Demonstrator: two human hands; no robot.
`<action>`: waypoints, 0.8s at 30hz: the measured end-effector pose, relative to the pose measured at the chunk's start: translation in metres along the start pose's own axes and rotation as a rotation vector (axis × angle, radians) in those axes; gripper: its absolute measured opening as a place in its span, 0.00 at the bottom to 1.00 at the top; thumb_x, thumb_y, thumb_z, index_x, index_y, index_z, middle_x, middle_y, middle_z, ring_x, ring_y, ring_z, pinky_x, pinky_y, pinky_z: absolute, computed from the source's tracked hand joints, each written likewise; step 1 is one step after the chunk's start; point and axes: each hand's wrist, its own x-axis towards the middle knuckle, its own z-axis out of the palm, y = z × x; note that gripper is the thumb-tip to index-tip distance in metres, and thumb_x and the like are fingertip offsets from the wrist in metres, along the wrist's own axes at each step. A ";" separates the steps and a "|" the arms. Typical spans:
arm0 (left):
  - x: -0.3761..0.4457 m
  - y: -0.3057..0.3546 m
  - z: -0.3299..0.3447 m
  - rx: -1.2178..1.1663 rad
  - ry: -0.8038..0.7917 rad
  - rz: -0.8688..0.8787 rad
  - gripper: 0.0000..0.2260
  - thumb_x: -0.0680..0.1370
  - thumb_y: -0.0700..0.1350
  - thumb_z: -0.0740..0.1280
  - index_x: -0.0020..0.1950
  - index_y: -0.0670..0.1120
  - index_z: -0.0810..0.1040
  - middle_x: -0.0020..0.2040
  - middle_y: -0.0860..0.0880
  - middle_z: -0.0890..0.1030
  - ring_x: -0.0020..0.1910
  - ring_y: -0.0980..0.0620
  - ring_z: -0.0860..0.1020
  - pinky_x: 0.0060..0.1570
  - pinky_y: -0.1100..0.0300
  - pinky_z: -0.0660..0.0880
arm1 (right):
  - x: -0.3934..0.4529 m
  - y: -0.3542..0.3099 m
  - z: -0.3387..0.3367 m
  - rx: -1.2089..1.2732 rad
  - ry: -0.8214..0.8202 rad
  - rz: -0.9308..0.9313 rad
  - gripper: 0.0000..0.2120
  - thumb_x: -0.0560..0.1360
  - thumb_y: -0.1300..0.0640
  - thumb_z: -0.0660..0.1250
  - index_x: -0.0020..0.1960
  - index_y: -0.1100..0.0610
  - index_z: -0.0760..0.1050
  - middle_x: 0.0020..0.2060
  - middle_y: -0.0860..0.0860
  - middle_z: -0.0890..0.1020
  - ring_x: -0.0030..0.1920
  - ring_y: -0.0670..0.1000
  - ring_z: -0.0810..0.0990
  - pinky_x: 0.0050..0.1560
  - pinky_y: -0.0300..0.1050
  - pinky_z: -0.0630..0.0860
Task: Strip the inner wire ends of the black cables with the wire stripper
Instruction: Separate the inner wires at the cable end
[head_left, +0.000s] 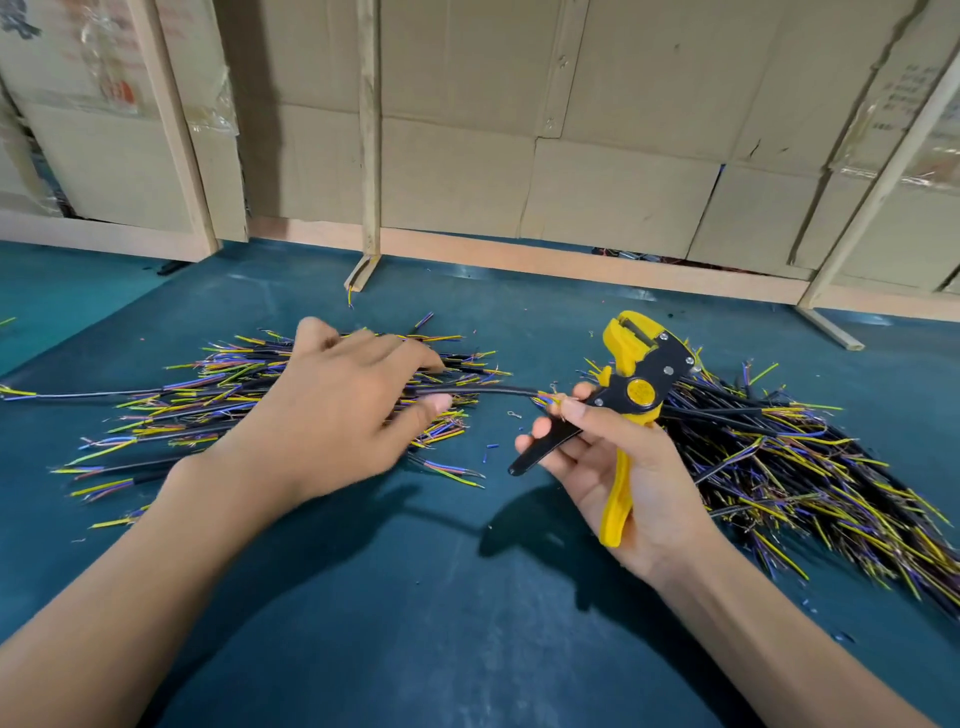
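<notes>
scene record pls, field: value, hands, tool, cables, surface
left hand: pinches one black cable over the left pile
right hand: grips the yellow-black wire stripper, head up
cable end: coloured inner wires by the right thumb, not in the stripper's head
right pile: black cables beyond the right hand
surface: teal mat
backdrop: cardboard panels

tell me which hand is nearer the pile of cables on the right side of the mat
Right. The right hand, gripping the wire stripper, sits just beside the right pile. The left hand is over the other pile, across the mat.
</notes>
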 end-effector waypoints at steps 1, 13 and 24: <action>-0.001 0.002 -0.001 -0.049 -0.050 -0.011 0.15 0.80 0.59 0.56 0.58 0.54 0.75 0.39 0.57 0.75 0.42 0.53 0.74 0.50 0.51 0.65 | 0.000 0.000 0.000 0.008 0.017 -0.006 0.06 0.71 0.68 0.72 0.45 0.59 0.78 0.38 0.58 0.79 0.38 0.59 0.82 0.46 0.56 0.82; 0.006 0.008 0.015 -1.131 -0.597 -0.254 0.16 0.71 0.58 0.67 0.52 0.52 0.87 0.43 0.40 0.68 0.37 0.49 0.62 0.38 0.54 0.58 | 0.006 -0.016 -0.007 0.053 0.105 -0.075 0.01 0.74 0.63 0.71 0.44 0.59 0.80 0.41 0.57 0.81 0.41 0.57 0.82 0.48 0.54 0.82; 0.002 0.028 0.028 -1.799 -0.296 -0.300 0.23 0.80 0.43 0.64 0.66 0.25 0.69 0.46 0.53 0.84 0.39 0.53 0.80 0.34 0.63 0.73 | -0.005 0.000 0.004 -0.123 -0.013 0.099 0.02 0.72 0.62 0.73 0.44 0.59 0.81 0.43 0.61 0.83 0.38 0.59 0.83 0.44 0.57 0.83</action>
